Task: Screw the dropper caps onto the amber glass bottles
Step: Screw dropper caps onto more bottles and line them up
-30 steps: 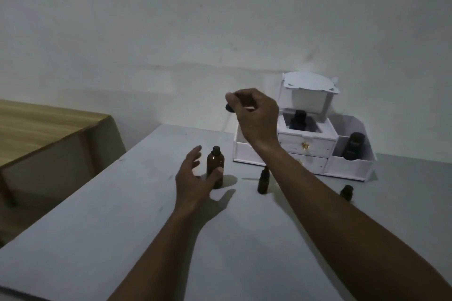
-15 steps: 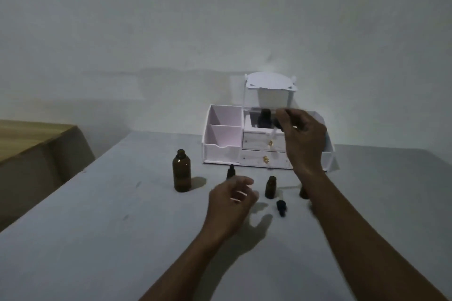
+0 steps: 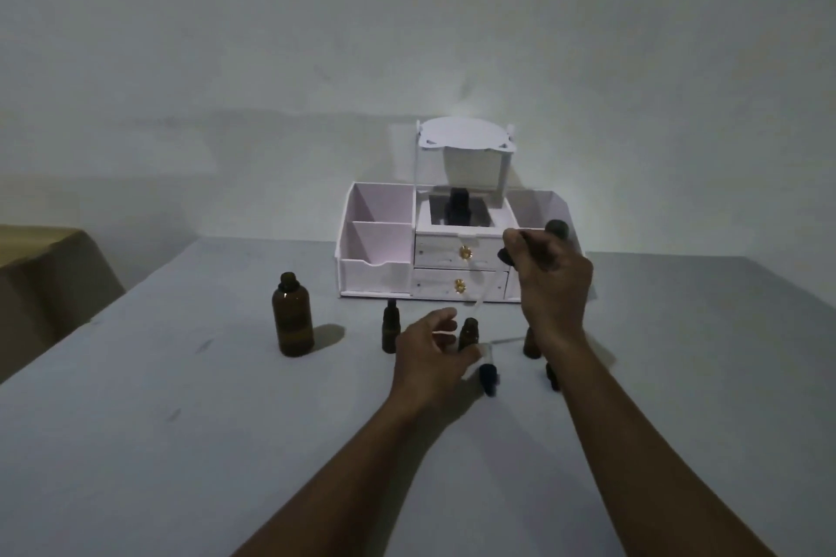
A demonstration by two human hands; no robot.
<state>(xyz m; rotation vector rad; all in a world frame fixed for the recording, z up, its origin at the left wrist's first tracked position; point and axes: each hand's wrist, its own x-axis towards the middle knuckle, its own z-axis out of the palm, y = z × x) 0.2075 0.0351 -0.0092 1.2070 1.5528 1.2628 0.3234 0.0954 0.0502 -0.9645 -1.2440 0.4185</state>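
My right hand pinches a black dropper cap; its glass pipette slants down-left towards a small open amber bottle. My left hand curves around that bottle's left and front, fingers apart, and I cannot tell whether it touches. A second small amber bottle stands just to the left, and a large amber bottle further left. My right wrist partly hides a third small bottle. A loose dropper cap lies on the table by my left thumb.
A white drawer organizer stands at the back of the grey table, with a dark bottle in its top tray and another dark bottle at its right. A small black cap lies by my right forearm. A wooden table is at the left.
The view swung so the organizer is centred. My right hand came down with the dropper cap towards the small bottle. My left hand left the large bottle and moved to the small one.
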